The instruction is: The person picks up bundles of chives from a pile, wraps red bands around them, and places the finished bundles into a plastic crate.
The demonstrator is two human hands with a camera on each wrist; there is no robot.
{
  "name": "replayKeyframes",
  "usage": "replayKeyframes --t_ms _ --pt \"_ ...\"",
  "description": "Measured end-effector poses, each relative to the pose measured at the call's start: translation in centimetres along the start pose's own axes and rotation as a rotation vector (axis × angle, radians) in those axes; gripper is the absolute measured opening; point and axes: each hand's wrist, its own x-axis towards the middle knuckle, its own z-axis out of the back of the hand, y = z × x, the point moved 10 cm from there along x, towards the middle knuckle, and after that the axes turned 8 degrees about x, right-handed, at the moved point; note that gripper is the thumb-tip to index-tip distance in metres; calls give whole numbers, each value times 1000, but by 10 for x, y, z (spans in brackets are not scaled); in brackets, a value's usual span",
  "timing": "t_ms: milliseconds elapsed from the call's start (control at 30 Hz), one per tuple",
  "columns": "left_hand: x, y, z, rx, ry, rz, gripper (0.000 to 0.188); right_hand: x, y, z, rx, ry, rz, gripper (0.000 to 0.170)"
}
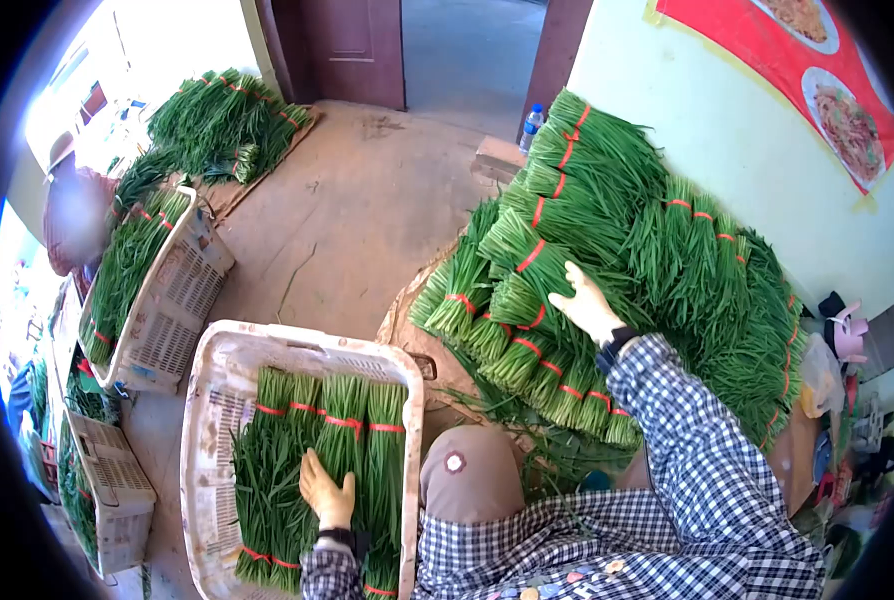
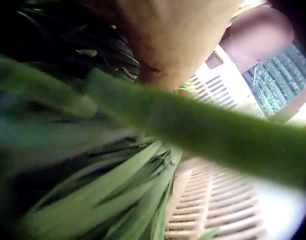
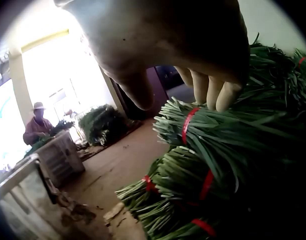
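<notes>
My gloved left hand [image 1: 325,492] rests with extended fingers on the leaves of garlic chive bundles [image 1: 344,400] in a pale plastic crate [image 1: 195,430]. Blurred green leaves [image 2: 118,200] cross the left wrist view, and part of that hand shows above them. Over the big pile at the right, my gloved right hand [image 1: 589,305] reaches with thumb and fingers spread. Its fingertips are right at the top of a chive bundle [image 3: 213,132] with a red tie, in the right wrist view. The thumb hangs apart from that bundle, beyond its cut ends.
More red-tied bundles [image 1: 592,150] lean against the wall. A water bottle [image 1: 532,128] stands by the doorway. At the left, a person [image 3: 37,127] in a hat works behind another filled crate [image 1: 182,310]. Further chives [image 1: 222,120] lie heaped at the back.
</notes>
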Motion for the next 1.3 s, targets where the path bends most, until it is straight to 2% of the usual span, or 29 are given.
replayKeyframes --t_ms 100,167,233,300,333,367,433,533,633,667,700,767,800,833,867,900,967,1033,1100,1133,1167,1200,1233,1300 --pt "-42 -9 33 -21 -42 -18 105 61 -10 -9 -314 -21 9 110" --pt "-68 -14 51 25 -67 -29 101 90 -20 -20 -387 -20 4 119" --pt "-87 -16 55 -28 -34 -32 100 103 -25 -30 -550 26 -104 135" --pt "-95 -18 57 -44 -27 -15 99 107 -29 -36 -732 21 -82 137" --pt "-96 -21 59 -93 -14 -5 99 111 -38 -37 -734 51 -127 138" --pt "-98 -24 61 -144 0 5 99 114 -40 -35 -772 43 -168 129" --pt "-94 -31 66 -113 4 3 97 111 -39 -33 -800 -26 -72 109" --pt "-77 -56 99 -254 -93 -65 88 86 -23 -19 -676 -100 60 80" --pt "-56 -97 159 -357 -202 -173 83 43 -19 8 -515 -140 169 79" --pt "-51 -115 181 -439 -267 -202 73 26 -15 19 -435 -103 194 81" --pt "-46 -130 194 -452 -274 -208 73 6 -11 32 -355 -66 218 83" --pt "-45 -170 217 -667 -240 -379 64 -44 6 61 -248 -103 354 87" --pt "-46 -194 226 -795 -236 -408 58 -70 16 74 -200 -78 410 89" --pt "-47 -215 224 -871 -171 -438 61 -102 36 87 -213 -95 461 92" --pt "-51 -246 229 -902 -116 -568 62 -131 52 100 -199 -103 479 95" --pt "-56 -270 209 -978 85 -584 68 -158 66 111 -184 -112 496 97" --pt "-72 -322 182 -1070 322 -689 101 -207 88 126 -161 -167 497 101" --pt "-96 -373 174 -1122 344 -899 124 -252 102 133 -100 -219 564 98" --pt "-113 -408 178 -1189 273 -969 123 -285 105 128 -11 -217 580 95" --pt "-129 -428 173 -1306 469 -938 118 -295 99 121 106 -127 493 98" --pt "-145 -442 169 -1415 673 -895 114 -307 97 114 109 -85 477 101" --pt "-159 -456 163 -1065 539 -1121 109 -319 98 109 100 -52 496 103" --pt "-167 -462 148 -1750 1086 -688 87 -330 97 106 92 -21 511 104" --pt "-172 -463 145 -1934 846 -709 67 -344 89 113 67 85 478 103"
